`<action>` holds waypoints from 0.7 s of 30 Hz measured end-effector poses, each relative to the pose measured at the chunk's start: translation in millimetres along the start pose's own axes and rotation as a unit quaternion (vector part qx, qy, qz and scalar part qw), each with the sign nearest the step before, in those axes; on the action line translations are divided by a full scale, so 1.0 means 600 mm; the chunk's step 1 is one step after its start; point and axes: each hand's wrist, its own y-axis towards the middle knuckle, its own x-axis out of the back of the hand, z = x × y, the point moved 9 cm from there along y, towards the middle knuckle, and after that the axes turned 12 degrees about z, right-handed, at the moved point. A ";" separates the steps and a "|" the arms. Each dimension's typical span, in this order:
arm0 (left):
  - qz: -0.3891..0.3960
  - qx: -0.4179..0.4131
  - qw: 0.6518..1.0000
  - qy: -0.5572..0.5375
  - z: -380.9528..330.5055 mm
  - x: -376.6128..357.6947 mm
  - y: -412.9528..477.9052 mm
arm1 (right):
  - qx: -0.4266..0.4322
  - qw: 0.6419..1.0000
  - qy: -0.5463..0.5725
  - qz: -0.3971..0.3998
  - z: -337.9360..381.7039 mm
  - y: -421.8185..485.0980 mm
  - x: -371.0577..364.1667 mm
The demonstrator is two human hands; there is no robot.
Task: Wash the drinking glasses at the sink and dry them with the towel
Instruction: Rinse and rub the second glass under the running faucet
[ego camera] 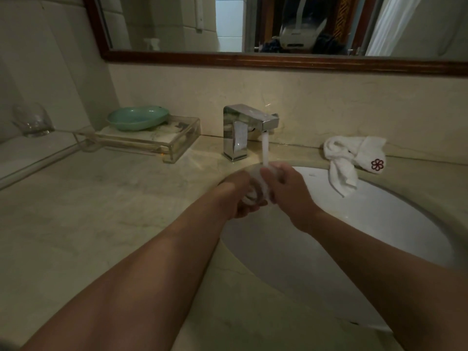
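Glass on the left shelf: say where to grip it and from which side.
The glass stands upright on the shelf, with the wall close behind and to its left. Best wrap its side wall, coming from the open front right.

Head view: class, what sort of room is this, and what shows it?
Likely a bathroom, perhaps a hotel's: a white basin in a marble counter, a wood-framed mirror above, and a towel with a flower emblem.

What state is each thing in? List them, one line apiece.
Faucet: running.
Held glass: under the stream, in both hands.
Left hand: grips held glass.
Right hand: grips held glass.
Towel: crumpled on counter, end hanging over sink rim.
Spare glass: upright, far left.
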 end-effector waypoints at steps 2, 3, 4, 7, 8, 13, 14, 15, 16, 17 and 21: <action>0.010 -0.002 1.000 -0.017 -0.001 -0.007 -0.004 | 0.005 0.999 -0.008 -0.052 -0.001 -0.003 0.026; 0.019 -0.004 0.999 -0.025 -0.004 -0.012 -0.007 | 0.005 0.998 -0.007 -0.062 -0.001 -0.004 0.032; 0.029 -0.005 0.999 -0.035 -0.005 -0.015 -0.008 | 0.008 0.999 0.006 -0.050 -0.002 -0.004 0.030; 0.062 0.011 0.994 -0.088 0.002 -0.022 -0.001 | 0.012 0.992 0.101 0.071 -0.004 -0.003 -0.013; 0.069 0.015 0.993 -0.099 0.004 -0.023 0.001 | 0.005 0.991 0.103 0.084 -0.004 -0.003 -0.018; 0.071 -0.009 0.994 -0.086 -0.001 -0.021 0.002 | -0.012 0.998 0.056 -0.032 -0.005 -0.002 0.026; 0.061 -0.011 0.995 -0.078 0.000 -0.019 0.004 | -0.029 0.996 0.063 -0.054 -0.010 -0.004 0.034; 0.047 -0.012 0.996 -0.074 0.001 -0.017 0.006 | -0.039 0.995 0.063 -0.067 -0.010 -0.007 0.039; 0.032 -0.013 0.997 -0.067 0.003 -0.013 0.008 | -0.044 0.995 0.060 -0.071 -0.010 -0.009 0.041; 0.019 -0.016 0.998 -0.057 0.003 -0.010 0.010 | -0.043 0.995 0.058 -0.067 -0.008 -0.010 0.040; 0.005 -0.044 0.999 -0.015 -0.004 -0.003 0.006 | 0.027 0.998 0.052 0.024 0.019 -0.013 0.009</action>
